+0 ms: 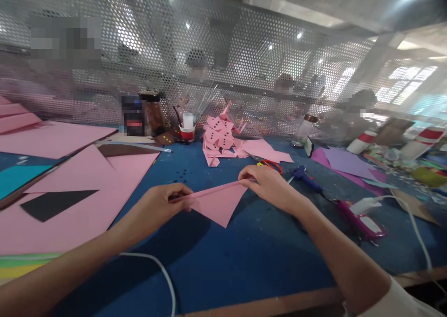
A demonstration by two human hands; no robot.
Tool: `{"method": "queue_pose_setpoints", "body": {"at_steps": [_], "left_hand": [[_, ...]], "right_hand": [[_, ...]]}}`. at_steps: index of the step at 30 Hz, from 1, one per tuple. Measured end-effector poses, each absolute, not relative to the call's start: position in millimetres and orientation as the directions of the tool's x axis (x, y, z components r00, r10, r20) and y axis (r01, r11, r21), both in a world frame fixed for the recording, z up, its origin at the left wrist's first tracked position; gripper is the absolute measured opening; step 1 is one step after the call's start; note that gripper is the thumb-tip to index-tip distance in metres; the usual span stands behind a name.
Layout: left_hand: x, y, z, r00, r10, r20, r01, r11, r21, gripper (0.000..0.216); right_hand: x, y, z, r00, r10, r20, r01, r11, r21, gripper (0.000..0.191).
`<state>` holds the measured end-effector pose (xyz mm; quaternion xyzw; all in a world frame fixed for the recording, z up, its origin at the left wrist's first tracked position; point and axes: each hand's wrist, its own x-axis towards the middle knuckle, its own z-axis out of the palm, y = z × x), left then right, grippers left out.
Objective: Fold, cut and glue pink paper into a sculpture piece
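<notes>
I hold a pink paper triangle (pixel 219 204) over the blue table (pixel 251 256), its folded long edge up and its point hanging down. My left hand (pixel 164 205) pinches the left end of that edge. My right hand (pixel 267 186) pinches the right end. Both hands are closed on the paper, a little above the table top.
Large pink sheets (pixel 70 200) with a black piece (pixel 52 204) lie to the left. A pile of pink dotted cut-outs (pixel 220 138), a red-and-white cup (pixel 187 131), jars, red-handled scissors (pixel 272 165), a blue glue gun (pixel 305 176), a purple one (pixel 359 219) and purple paper (pixel 345 163) lie behind. Other people sit beyond the mesh screen (pixel 244 65).
</notes>
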<state>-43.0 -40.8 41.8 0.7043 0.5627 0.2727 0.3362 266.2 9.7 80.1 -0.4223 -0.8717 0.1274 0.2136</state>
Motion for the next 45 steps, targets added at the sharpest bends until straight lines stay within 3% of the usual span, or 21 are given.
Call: {"method": "queue_pose_setpoints", "body": {"at_steps": [11, 28, 39, 42, 45], "left_hand": [[-56.4, -26.4, 31.7, 0.311, 0.95, 0.04, 0.537, -0.21, 0.817, 0.037], [-64.7, -21.7, 23.2, 0.298, 0.954, -0.021, 0.663, -0.192, 0.724, 0.042], [-68.0, -21.7, 23.1, 0.36, 0.932, -0.05, 0.662, -0.218, 0.717, 0.027], [-68.9, -22.8, 22.4, 0.37, 0.925, -0.081, 0.663, -0.202, 0.721, 0.026], [-68.6, -24.0, 24.6, 0.376, 0.921, -0.106, 0.665, -0.189, 0.722, 0.027]], "right_hand": [[266.3, -5.3, 68.6, -0.442, 0.891, 0.103, 0.722, 0.422, -0.548, 0.011], [269.9, 1.0, 64.2, -0.497, 0.867, -0.041, 0.706, 0.376, -0.6, 0.016], [267.4, -7.0, 57.7, -0.544, 0.834, -0.092, 0.695, 0.386, -0.607, 0.016], [266.1, -12.0, 55.7, -0.565, 0.825, -0.009, 0.712, 0.483, -0.51, 0.013], [260.3, -23.7, 56.1, -0.597, 0.765, 0.241, 0.692, 0.643, -0.327, 0.008]]}}
